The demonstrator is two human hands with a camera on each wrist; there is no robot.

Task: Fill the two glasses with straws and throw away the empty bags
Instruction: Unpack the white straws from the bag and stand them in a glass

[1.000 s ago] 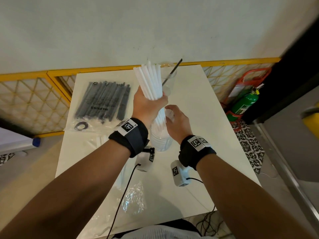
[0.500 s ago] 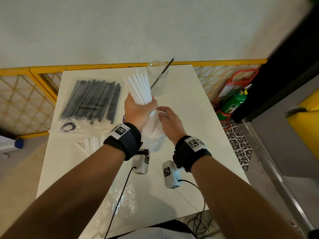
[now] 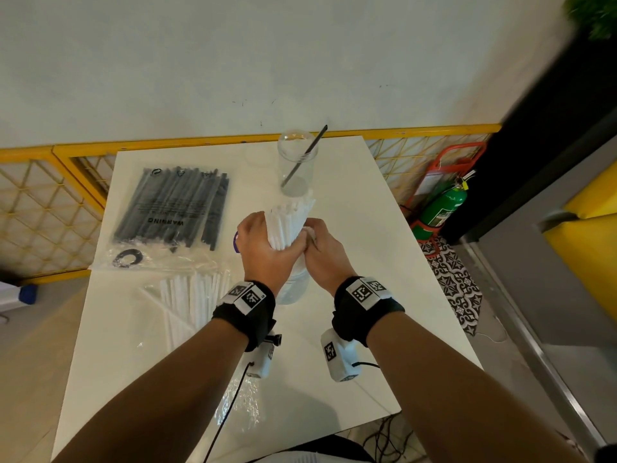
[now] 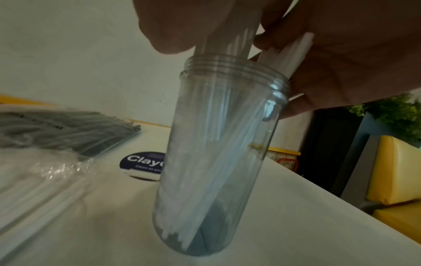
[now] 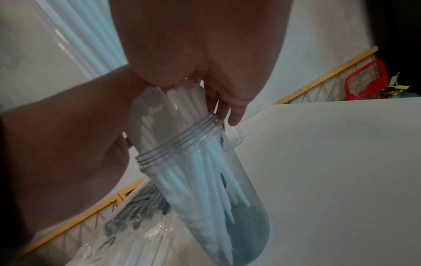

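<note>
Held upright at centre of the white surface (image 3: 350, 202): a bundle of white straws (image 3: 291, 217), lower ends already inside the near glass (image 3: 293, 289). Gripped round by the left hand (image 3: 263, 247), fingers curled about the bundle; steadied by the right hand (image 3: 322, 252), fingers curled against the straws above the rim. Not yet fully seated, judging by the uneven ends inside. Stood at twelve o'clock: the far glass (image 3: 297, 165), with one black straw (image 3: 305, 155). Lay at ten o'clock: the bag of black straws (image 3: 173, 208), still full. More white straws in a bag (image 3: 187, 302) at eight o'clock. Bags not yet discarded; task roughly a third done.
</note>
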